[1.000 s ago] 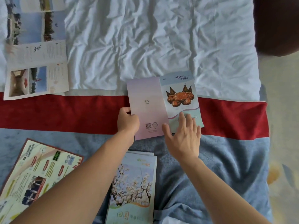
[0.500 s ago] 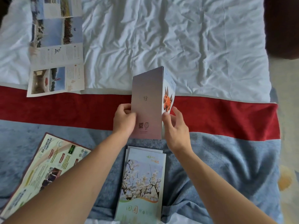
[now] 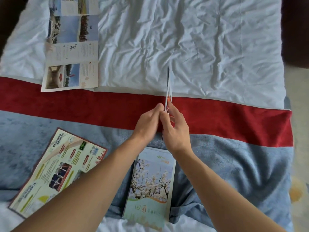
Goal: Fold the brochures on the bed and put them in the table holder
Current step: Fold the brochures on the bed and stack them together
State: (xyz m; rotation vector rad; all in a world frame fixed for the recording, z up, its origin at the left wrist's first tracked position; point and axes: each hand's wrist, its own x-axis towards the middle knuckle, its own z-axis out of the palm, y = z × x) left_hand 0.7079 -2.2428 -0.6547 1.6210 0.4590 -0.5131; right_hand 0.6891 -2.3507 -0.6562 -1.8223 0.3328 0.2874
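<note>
The crab brochure (image 3: 169,86) stands on edge above the red band of the bed, folded nearly flat, so I see only its thin edge. My left hand (image 3: 148,122) pinches it from the left and my right hand (image 3: 175,129) pinches it from the right, both near its lower half. A folded blossom brochure (image 3: 150,186) lies on the blue blanket just below my hands. An unfolded photo brochure (image 3: 71,47) lies at the upper left on the white sheet. A green and red leaflet (image 3: 55,169) lies open at the lower left. No table holder is in view.
The bed has a wrinkled white sheet (image 3: 200,39), a red band (image 3: 234,121) and a blue blanket (image 3: 242,173). Dark furniture (image 3: 296,30) stands past the bed's right edge, with pale floor (image 3: 299,131) below it.
The crab brochure lay open flat on the bed, was lifted half folded, and now stands closed on edge between both hands. My right hand moved from pressing its panel to pinching it.
</note>
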